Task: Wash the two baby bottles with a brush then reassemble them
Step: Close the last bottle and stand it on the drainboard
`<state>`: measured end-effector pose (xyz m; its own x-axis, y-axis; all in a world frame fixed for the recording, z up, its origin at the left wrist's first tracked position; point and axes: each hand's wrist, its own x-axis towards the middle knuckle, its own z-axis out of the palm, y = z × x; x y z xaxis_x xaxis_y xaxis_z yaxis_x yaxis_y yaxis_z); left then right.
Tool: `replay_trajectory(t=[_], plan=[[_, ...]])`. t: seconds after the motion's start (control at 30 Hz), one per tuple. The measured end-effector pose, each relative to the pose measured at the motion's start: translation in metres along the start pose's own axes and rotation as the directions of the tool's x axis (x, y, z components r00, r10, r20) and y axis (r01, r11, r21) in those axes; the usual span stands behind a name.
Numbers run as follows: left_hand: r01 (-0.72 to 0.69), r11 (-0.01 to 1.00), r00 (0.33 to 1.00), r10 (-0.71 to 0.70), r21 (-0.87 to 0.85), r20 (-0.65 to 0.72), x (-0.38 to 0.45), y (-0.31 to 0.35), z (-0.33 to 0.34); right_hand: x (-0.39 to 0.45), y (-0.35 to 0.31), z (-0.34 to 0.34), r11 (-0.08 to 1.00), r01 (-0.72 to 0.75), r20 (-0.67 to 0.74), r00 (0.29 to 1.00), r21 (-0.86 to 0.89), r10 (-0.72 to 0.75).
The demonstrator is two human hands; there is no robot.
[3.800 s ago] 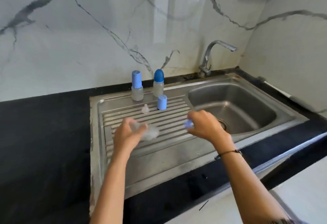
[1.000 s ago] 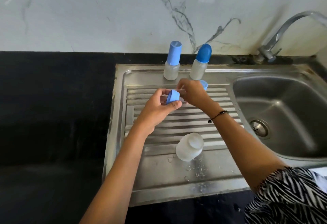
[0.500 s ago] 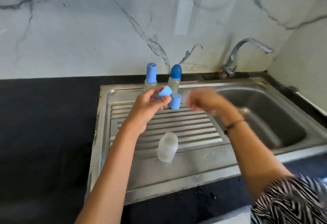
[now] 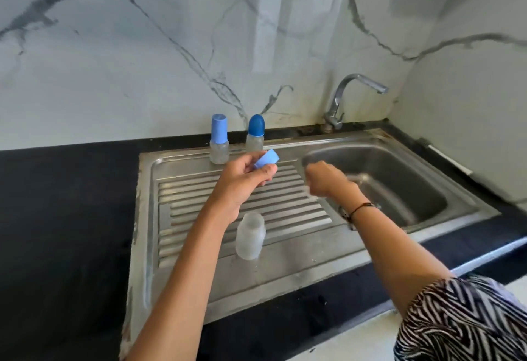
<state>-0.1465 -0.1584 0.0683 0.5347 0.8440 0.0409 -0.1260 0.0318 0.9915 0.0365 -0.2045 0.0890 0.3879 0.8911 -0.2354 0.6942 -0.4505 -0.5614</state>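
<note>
Blue cap (image 4: 266, 159) pinched by left hand (image 4: 242, 179). Right hand (image 4: 328, 179) blurred over basin (image 4: 413, 178), fingers curled, contents untellable. Uncapped bottle (image 4: 250, 235) below left hand, seemingly empty.

The right hand (image 4: 328, 179) is smeared by motion over the sink basin (image 4: 399, 178), so whether its curled fingers hold anything cannot be told. The left hand (image 4: 242, 181) covers the lower part of the blue cap (image 4: 268, 158) it pinches. The striped sleeve (image 4: 462, 320) runs off the bottom right corner.
</note>
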Motion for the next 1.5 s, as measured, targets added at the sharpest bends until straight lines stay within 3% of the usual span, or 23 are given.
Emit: replay_trajectory(t=[0.03, 0.23, 0.27, 0.3, 0.33, 0.37, 0.43, 0.5, 0.57, 0.6, 0.77, 0.93, 1.17, 1.3, 1.4, 1.5], plan=[[0.001, 1.000, 1.000, -0.001, 0.005, 0.016, -0.001, 0.001, 0.001, -0.004, -0.001, 0.000, 0.999, 0.020, 0.028, 0.999, -0.041, -0.019], [0.002, 1.000, 0.999, -0.001, -0.018, 0.037, 0.001, 0.002, 0.007, -0.016, -0.027, -0.038, 0.924, 0.135, -0.004, 0.990, 0.358, -0.143], [-0.002, 1.000, 0.999, 0.003, -0.025, 0.037, 0.002, 0.003, 0.009, -0.014, -0.024, -0.032, 0.957, 0.114, -0.028, 0.993, 0.266, -0.111], [-0.001, 1.000, 0.999, 0.002, -0.022, 0.036, 0.001, 0.004, 0.011, -0.008, -0.015, -0.018, 0.996, 0.075, -0.069, 0.995, 0.056, -0.072], [0.005, 1.000, 0.999, -0.004, -0.014, 0.036, 0.000, 0.004, 0.012, 0.000, -0.003, -0.003, 0.989, 0.006, -0.134, 0.991, -0.149, -0.026], [0.011, 1.000, 0.999, -0.011, 0.006, 0.045, -0.001, 0.005, 0.013, 0.004, 0.008, 0.007, 0.970, -0.040, -0.208, 0.978, -0.241, -0.011], [0.025, 0.998, 0.998, -0.028, 0.050, 0.052, -0.001, 0.006, 0.010, 0.008, 0.015, 0.019, 0.994, -0.085, -0.225, 0.972, -0.067, 0.068], [0.032, 0.996, 0.999, -0.035, 0.087, 0.035, -0.001, 0.006, 0.007, 0.006, 0.009, 0.018, 0.968, -0.033, -0.263, 0.959, 0.250, 0.101], [0.036, 0.992, 0.999, -0.036, 0.125, -0.002, -0.002, 0.006, 0.005, -0.003, -0.002, 0.014, 0.803, 0.138, -0.281, 0.959, 0.580, 0.038], [0.034, 0.991, 0.999, -0.031, 0.132, -0.022, -0.003, 0.006, 0.006, -0.010, -0.010, 0.012, 0.721, 0.225, -0.308, 0.951, 0.655, -0.017], [0.058, 0.985, 0.997, -0.049, 0.162, -0.058, -0.005, 0.006, 0.015, -0.042, -0.042, 0.014, 0.593, 0.517, -0.515, 0.835, 0.617, -0.193], [-0.005, 0.972, 0.999, 0.018, 0.235, -0.050, -0.009, 0.012, 0.020, -0.054, -0.042, 0.032, 0.717, 0.547, -0.497, 0.808, 0.431, -0.317], [-0.081, 0.943, 0.994, 0.102, 0.321, -0.048, -0.017, 0.017, 0.023, -0.060, -0.038, 0.028, 0.787, 0.523, -0.440, 0.822, 0.328, -0.362], [-0.088, 0.949, 0.991, 0.115, 0.303, -0.071, -0.018, 0.017, 0.021, -0.064, -0.032, 0.031, 0.759, 0.527, -0.491, 0.811, 0.382, -0.316], [-0.104, 0.950, 0.987, 0.135, 0.293, -0.086, -0.019, 0.018, 0.018, -0.063, -0.026, 0.036, 0.768, 0.410, -0.432, 0.881, 0.492, -0.193], [-0.098, 0.957, 0.988, 0.127, 0.275, -0.092, -0.022, 0.017, 0.021, -0.062, -0.026, 0.045, 0.858, 0.311, -0.274, 0.938, 0.408, -0.210]])
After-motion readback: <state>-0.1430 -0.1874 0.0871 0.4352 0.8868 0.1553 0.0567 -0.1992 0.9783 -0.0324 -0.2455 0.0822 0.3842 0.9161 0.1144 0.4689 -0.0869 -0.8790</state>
